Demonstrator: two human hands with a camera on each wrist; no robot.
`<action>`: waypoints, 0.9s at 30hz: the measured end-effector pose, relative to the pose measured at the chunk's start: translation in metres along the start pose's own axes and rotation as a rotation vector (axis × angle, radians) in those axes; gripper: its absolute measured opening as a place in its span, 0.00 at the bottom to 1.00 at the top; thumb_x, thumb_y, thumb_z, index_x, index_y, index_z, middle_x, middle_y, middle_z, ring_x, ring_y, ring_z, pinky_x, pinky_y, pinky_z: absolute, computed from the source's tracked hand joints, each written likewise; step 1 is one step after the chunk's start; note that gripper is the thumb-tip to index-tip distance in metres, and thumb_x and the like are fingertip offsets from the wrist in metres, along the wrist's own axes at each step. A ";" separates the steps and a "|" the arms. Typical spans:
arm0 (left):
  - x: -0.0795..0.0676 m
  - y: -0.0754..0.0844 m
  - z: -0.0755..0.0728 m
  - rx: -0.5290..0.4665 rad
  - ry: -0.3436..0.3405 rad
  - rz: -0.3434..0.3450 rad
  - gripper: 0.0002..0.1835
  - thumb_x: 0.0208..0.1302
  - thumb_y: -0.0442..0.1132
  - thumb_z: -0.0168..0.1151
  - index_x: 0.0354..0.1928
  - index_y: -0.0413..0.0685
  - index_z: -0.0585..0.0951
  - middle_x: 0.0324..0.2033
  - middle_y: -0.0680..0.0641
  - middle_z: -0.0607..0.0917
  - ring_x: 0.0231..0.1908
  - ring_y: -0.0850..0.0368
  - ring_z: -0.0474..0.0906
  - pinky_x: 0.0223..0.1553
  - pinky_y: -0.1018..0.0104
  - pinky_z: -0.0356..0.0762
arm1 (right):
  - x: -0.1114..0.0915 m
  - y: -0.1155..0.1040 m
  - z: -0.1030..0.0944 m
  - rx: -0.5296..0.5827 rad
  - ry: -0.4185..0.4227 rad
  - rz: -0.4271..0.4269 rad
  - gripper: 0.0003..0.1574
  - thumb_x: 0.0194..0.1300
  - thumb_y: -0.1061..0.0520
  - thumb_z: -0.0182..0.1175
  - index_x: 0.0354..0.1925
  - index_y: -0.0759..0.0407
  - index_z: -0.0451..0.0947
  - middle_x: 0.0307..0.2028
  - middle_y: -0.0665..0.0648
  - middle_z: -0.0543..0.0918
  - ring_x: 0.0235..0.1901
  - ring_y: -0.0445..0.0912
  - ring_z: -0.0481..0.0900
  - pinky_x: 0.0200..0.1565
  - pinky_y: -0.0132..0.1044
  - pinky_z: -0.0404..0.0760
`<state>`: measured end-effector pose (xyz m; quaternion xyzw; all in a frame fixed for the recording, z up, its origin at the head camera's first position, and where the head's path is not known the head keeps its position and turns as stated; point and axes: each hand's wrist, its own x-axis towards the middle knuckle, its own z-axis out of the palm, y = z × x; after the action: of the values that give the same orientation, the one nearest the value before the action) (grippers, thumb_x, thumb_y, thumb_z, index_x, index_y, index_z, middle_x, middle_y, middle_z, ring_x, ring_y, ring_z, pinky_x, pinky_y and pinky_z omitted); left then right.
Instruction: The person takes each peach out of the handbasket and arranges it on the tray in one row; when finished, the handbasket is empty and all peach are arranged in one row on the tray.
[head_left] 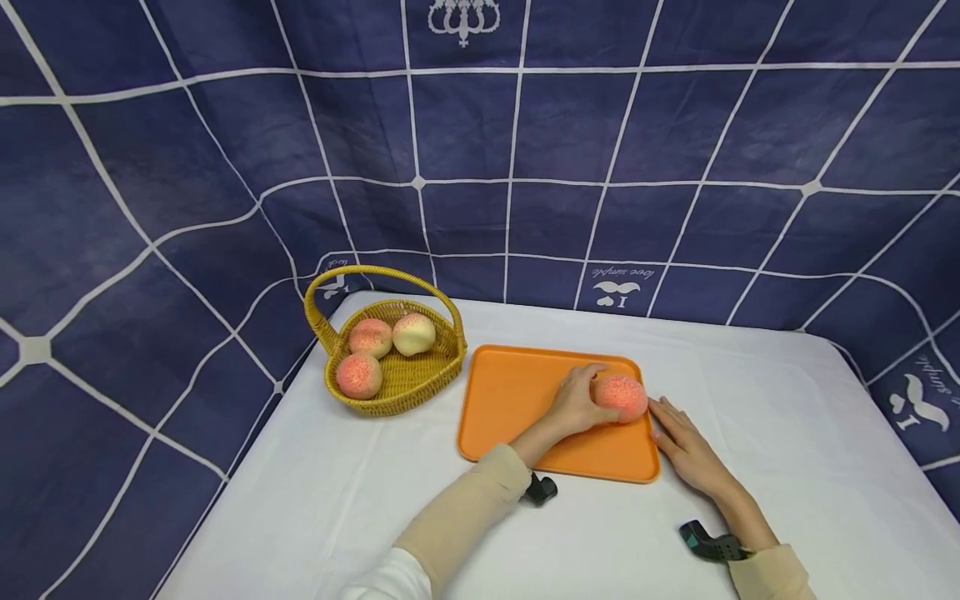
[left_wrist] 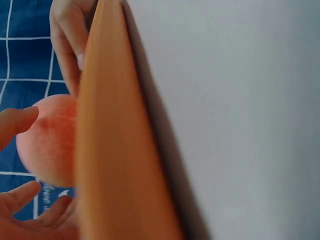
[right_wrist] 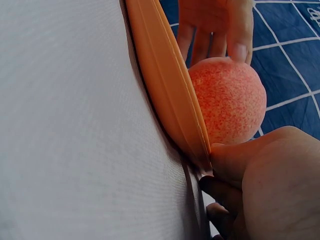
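A pinkish-red peach (head_left: 621, 397) sits at the right side of the orange tray (head_left: 502, 400). My left hand (head_left: 579, 402) reaches around it from the left, its thumb against the near side and its fingers spread by the far side. The left wrist view shows the thumb on the peach (left_wrist: 49, 142), with the other fingers apart below it. My right hand (head_left: 693, 450) rests beside the right edge of the tray, fingers outstretched. In the right wrist view its thumb meets the rim of the tray (right_wrist: 167, 75), and its other fingertips come down at the table.
Left of the tray stands a yellow wicker basket (head_left: 390, 404) with a tall handle, holding several peaches (head_left: 371, 337). A white cloth covers the table (head_left: 330, 467). A navy curtain with white lines (head_left: 465, 217) hangs behind it and at both sides.
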<state>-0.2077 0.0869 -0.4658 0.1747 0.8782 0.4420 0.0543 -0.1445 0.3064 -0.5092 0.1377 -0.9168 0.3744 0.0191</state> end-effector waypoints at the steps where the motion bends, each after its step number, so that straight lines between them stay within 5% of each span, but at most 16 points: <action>1: -0.003 0.000 -0.004 0.011 0.001 0.012 0.42 0.46 0.49 0.79 0.65 0.56 0.72 0.58 0.47 0.76 0.55 0.53 0.72 0.57 0.62 0.72 | 0.000 0.000 0.000 -0.001 0.002 0.000 0.32 0.76 0.55 0.46 0.72 0.67 0.57 0.71 0.76 0.57 0.71 0.73 0.48 0.71 0.23 0.28; 8: -0.042 -0.002 -0.045 0.054 0.002 0.115 0.39 0.50 0.46 0.76 0.66 0.52 0.72 0.62 0.49 0.73 0.59 0.51 0.73 0.59 0.56 0.70 | 0.000 -0.002 0.002 -0.006 0.007 -0.018 0.32 0.76 0.56 0.46 0.72 0.68 0.57 0.70 0.77 0.58 0.70 0.74 0.49 0.68 0.17 0.28; 13: -0.073 -0.008 -0.084 -0.019 0.051 0.217 0.36 0.50 0.42 0.76 0.63 0.51 0.75 0.59 0.47 0.76 0.57 0.49 0.74 0.54 0.56 0.75 | 0.000 -0.001 0.000 -0.020 0.008 -0.010 0.32 0.76 0.55 0.46 0.72 0.67 0.57 0.70 0.77 0.58 0.71 0.73 0.49 0.69 0.18 0.28; 19: -0.101 -0.031 -0.138 -0.085 0.275 0.224 0.33 0.47 0.34 0.76 0.59 0.44 0.77 0.56 0.42 0.77 0.55 0.46 0.75 0.51 0.53 0.80 | 0.000 -0.002 0.000 -0.015 0.005 -0.002 0.32 0.76 0.55 0.46 0.72 0.67 0.57 0.70 0.77 0.57 0.71 0.73 0.49 0.70 0.20 0.27; 27: -0.126 -0.080 -0.214 -0.033 0.601 0.045 0.33 0.47 0.32 0.76 0.59 0.40 0.76 0.58 0.38 0.75 0.57 0.42 0.71 0.57 0.44 0.72 | 0.000 -0.003 0.000 -0.016 0.012 -0.012 0.32 0.76 0.55 0.47 0.72 0.68 0.58 0.70 0.78 0.58 0.70 0.74 0.50 0.68 0.17 0.28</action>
<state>-0.1646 -0.1635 -0.4082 0.0547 0.8436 0.4890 -0.2149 -0.1435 0.3040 -0.5070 0.1406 -0.9188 0.3677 0.0279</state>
